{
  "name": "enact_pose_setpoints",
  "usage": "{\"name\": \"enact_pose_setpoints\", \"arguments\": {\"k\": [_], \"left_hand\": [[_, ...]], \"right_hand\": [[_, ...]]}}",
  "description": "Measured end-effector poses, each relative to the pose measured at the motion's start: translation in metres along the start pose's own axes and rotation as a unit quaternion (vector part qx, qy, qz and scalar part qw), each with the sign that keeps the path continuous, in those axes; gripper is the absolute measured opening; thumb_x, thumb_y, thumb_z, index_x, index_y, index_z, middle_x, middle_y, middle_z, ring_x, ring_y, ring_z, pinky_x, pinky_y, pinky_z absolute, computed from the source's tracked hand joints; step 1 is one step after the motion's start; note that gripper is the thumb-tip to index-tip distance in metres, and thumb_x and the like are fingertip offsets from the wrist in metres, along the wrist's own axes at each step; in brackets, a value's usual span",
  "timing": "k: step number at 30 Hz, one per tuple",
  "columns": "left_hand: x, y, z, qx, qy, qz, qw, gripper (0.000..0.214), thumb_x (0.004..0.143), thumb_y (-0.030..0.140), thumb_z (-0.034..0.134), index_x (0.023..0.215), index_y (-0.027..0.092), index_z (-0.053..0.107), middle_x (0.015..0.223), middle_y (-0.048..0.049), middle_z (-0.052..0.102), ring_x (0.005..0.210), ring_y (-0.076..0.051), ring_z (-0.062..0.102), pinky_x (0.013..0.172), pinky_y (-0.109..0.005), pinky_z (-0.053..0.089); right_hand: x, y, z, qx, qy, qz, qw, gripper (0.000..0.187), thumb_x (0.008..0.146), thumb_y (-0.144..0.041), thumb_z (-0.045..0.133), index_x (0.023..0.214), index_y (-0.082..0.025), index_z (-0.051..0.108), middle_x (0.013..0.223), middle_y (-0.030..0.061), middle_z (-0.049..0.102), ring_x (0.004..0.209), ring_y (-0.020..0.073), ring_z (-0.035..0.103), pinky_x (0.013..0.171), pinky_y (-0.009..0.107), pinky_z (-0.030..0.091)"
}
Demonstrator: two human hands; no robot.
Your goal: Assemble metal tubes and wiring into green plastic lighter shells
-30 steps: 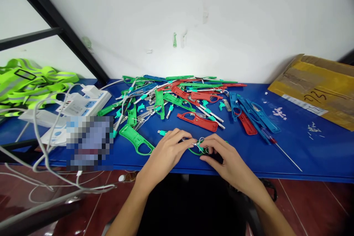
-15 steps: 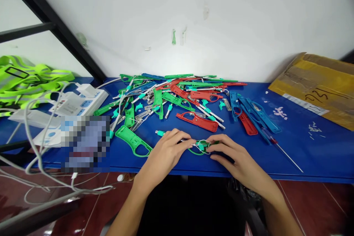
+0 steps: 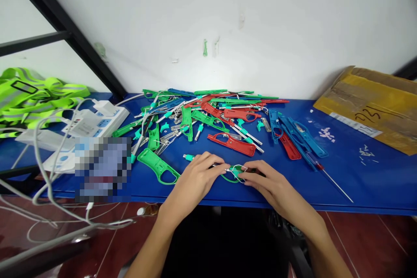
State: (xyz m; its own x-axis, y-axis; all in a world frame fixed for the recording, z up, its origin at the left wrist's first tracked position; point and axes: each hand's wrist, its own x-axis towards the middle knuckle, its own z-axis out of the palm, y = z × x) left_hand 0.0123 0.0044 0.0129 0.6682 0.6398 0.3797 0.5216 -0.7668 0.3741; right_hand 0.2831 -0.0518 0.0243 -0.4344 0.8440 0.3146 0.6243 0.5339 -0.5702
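**Fine two-handed pinch, front and centre**

Green plastic half-shell with finger loop (image 3: 232, 181) sits between the hands near the front of the blue smooth-topped table (image 3: 224, 193), probably for close access. It surrounds a small teal plastic piece (image 3: 235, 173) and thin white looping wires (image 3: 241, 166).

Left hand (image 3: 200, 178): thumb and forefinger nearly closed, pinching the wires' left end, likely to steady them. Right hand (image 3: 269, 180): fingers curled, small gap, tips at the teal piece; gripping or just pressing, can't tell.

Red plastic looped half-shell (image 3: 243, 147) lies beyond. Long-shafted screwdriver with clear-and-red handle (image 3: 319, 167) lies right, seemingly within reach.
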Motion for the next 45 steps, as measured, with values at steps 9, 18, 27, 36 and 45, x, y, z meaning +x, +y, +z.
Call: {"name": "enact_pose_setpoints", "arguments": {"k": [9,18,27,36,45], "left_hand": [[0.0015,0.0006,-0.0025,-0.004,0.001,0.002,1.0,0.026,0.114,0.017,0.055,0.129,0.023,0.076,0.125,-0.0071,0.077,0.105,-0.022,0.066,0.089,-0.039,0.053],[0.0022,0.0037,-0.0028,-0.013,0.005,-0.019,1.0,0.025,0.116,0.021,0.053,0.131,0.021,0.073,0.127,-0.0063,0.078,0.108,-0.024,0.067,0.098,-0.042,0.054],[-0.0022,0.0034,-0.0069,0.028,-0.039,0.006,0.999,0.059,0.107,-0.003,0.045,0.152,0.03,0.064,0.137,-0.0068,0.074,0.114,-0.026,0.065,0.103,-0.047,0.056],[-0.0025,0.0052,-0.0038,-0.02,-0.045,-0.013,0.999,0.044,0.109,0.002,0.045,0.14,0.025,0.064,0.137,-0.0076,0.072,0.122,-0.024,0.068,0.119,-0.051,0.052],[-0.0015,0.0078,-0.0045,-0.027,-0.037,-0.005,0.999,0.043,0.108,0.001,0.045,0.137,0.026,0.064,0.135,-0.007,0.072,0.124,-0.024,0.069,0.125,-0.053,0.05]], "right_hand": [[0.0027,0.0007,0.0007,0.013,0.003,0.016,1.0,0.027,0.113,-0.027,0.056,0.126,-0.03,0.08,0.131,0.0089,0.075,0.119,0.0215,0.077,0.102,0.034,0.065],[0.0017,-0.0036,0.0005,0.017,0.002,0.023,1.0,0.027,0.115,-0.028,0.054,0.127,-0.03,0.078,0.132,0.0073,0.074,0.121,0.0212,0.073,0.105,0.036,0.063],[-0.0003,-0.0027,0.0036,0.022,0.004,0.03,0.999,0.026,0.115,-0.027,0.054,0.13,-0.03,0.076,0.133,0.0088,0.073,0.123,0.0235,0.072,0.105,0.042,0.064],[0.0022,-0.0027,0.0045,0.02,0.027,0.032,0.999,0.02,0.113,-0.027,0.058,0.12,-0.028,0.078,0.127,0.008,0.076,0.117,0.0233,0.074,0.103,0.04,0.064],[0.003,-0.004,0.0046,0.022,0.031,0.038,0.999,0.021,0.114,-0.027,0.058,0.118,-0.027,0.078,0.124,0.008,0.077,0.113,0.0225,0.074,0.1,0.038,0.063]]}}
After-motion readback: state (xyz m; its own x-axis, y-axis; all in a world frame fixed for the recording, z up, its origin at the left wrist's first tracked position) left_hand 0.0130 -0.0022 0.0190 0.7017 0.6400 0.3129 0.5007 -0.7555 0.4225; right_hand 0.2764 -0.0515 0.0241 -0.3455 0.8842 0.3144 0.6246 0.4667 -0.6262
